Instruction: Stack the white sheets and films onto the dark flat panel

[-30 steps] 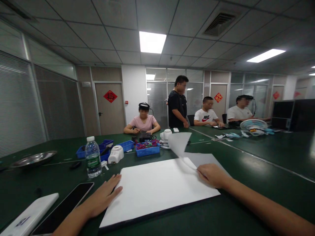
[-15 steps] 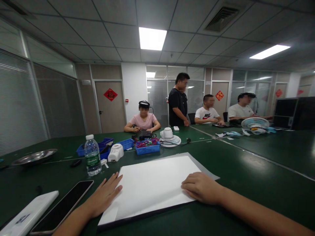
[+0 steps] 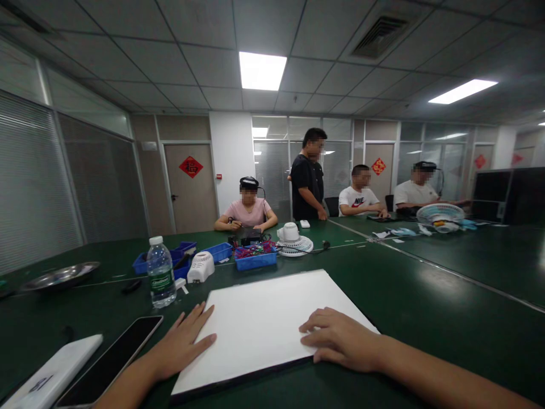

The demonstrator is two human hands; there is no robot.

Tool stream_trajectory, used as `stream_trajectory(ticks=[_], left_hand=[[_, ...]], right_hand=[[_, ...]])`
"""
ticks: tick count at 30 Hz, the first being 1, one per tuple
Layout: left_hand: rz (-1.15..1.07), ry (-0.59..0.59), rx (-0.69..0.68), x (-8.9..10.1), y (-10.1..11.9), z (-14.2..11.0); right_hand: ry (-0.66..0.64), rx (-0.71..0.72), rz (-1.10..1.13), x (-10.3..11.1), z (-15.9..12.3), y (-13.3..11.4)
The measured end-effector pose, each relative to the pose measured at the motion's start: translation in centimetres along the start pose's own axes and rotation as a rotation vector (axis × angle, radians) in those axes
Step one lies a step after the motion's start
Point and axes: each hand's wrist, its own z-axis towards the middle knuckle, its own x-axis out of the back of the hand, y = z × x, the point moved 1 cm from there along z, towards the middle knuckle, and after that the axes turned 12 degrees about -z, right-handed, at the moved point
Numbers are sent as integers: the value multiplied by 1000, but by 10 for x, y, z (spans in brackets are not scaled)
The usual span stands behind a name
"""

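A white paper pad (image 3: 259,329) with a dark lower edge lies flat on the green table in front of me. My left hand (image 3: 181,341) rests with spread fingers on the pad's left edge. On the right part of the pad, my right hand (image 3: 340,339) lies with its fingers apart and slightly bent, the tips on the paper near the front right edge. Neither hand grips anything. The top sheet looks blank.
Left of the pad are a phone (image 3: 114,358), a white device (image 3: 53,369) and a water bottle (image 3: 160,275). Beyond stand blue bins (image 3: 255,261), white fan parts (image 3: 201,267) and a metal dish (image 3: 62,276). Several people (image 3: 246,211) are across the table.
My right hand held a lifted sheet, which then came down flat over the pad. The hand has moved left across the paper and its fingers have opened. My left hand has stayed put.
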Motion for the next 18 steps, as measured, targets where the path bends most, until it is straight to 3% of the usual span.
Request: stream_trajectory(ticks=[12, 14, 18], left_hand=[[-12, -6, 4, 4, 3, -4], [-20, 1, 0, 2, 1, -4], [-51, 14, -7, 2, -5, -4]], right_hand=[[-14, -124, -29, 0, -3, 2], [45, -64, -125, -2, -2, 1], [188, 230, -425, -9, -3, -3]])
